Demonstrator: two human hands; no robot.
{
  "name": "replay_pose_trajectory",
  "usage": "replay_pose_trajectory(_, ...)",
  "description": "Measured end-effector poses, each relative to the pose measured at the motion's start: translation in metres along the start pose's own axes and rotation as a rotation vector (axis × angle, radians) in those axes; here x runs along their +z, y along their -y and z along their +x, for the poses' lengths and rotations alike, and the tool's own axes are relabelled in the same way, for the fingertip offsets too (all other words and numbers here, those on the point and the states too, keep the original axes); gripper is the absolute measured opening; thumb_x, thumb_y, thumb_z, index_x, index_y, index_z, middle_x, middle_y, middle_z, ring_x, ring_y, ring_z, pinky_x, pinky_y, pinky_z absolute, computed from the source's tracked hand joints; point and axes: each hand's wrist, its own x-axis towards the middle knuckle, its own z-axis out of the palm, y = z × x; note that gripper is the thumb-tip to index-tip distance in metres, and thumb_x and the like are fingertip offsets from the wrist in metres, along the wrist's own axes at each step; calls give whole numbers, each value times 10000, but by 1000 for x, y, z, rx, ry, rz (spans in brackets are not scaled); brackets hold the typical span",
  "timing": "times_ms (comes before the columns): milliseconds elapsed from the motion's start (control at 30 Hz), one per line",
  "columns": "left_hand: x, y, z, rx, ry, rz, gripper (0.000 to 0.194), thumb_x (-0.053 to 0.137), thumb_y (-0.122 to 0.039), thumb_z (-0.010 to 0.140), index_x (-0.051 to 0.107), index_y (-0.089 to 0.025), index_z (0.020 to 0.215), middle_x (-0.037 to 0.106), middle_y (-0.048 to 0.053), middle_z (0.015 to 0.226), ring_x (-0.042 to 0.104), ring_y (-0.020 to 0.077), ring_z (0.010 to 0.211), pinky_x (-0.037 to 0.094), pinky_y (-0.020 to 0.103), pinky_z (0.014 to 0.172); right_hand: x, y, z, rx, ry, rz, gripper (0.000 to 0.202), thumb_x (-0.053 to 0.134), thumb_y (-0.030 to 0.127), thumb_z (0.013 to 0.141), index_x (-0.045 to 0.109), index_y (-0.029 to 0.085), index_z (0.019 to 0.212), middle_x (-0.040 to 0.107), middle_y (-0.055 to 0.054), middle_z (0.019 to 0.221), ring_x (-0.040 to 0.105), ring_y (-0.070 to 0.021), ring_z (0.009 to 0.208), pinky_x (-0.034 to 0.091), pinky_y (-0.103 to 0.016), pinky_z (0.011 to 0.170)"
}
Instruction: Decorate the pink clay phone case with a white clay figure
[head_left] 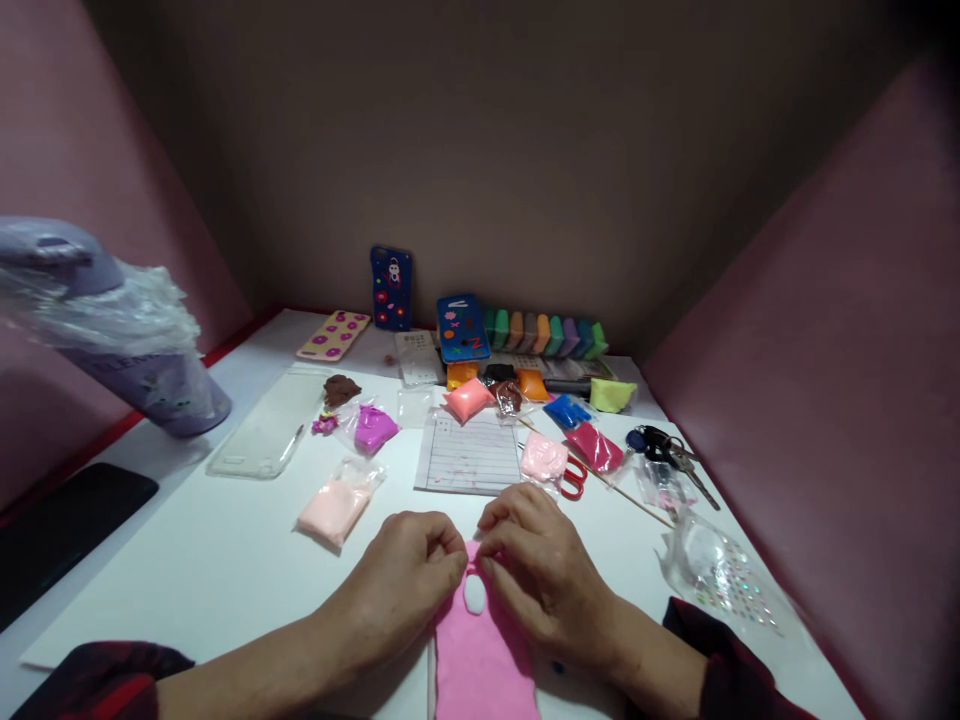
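Note:
A flat pink clay sheet [484,665] lies at the bottom centre of the head view, with a white oval piece [475,594] on it. My left hand [409,575] is at the sheet's upper left, thumb and forefinger pinched at its top end. From the right, my right hand [544,575] also pinches there, its fingertips just above the white oval. Small pink bits show between the two sets of fingertips; the fingers partly hide what each hand holds.
Behind the hands are a lined pad [469,455], red scissors [574,479] and bagged clay [337,505]. A clear phone case [259,450] and purple bottle [150,370] stand left. Keys [686,460], a thin stick [634,500] and a gem sheet [727,575] lie right.

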Motion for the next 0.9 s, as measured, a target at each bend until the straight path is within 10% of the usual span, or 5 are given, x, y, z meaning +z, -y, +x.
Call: replay_pose_trajectory(900, 1, 1, -2, 48, -19, 110, 171, 470, -253, 739, 557, -176, 614, 498, -29, 568, 449, 140, 574, 313, 242, 521, -1, 2, 1, 8, 25, 36, 135, 508, 63, 780, 545, 188, 819, 575, -53, 901, 501, -206, 847, 394, -389, 726)
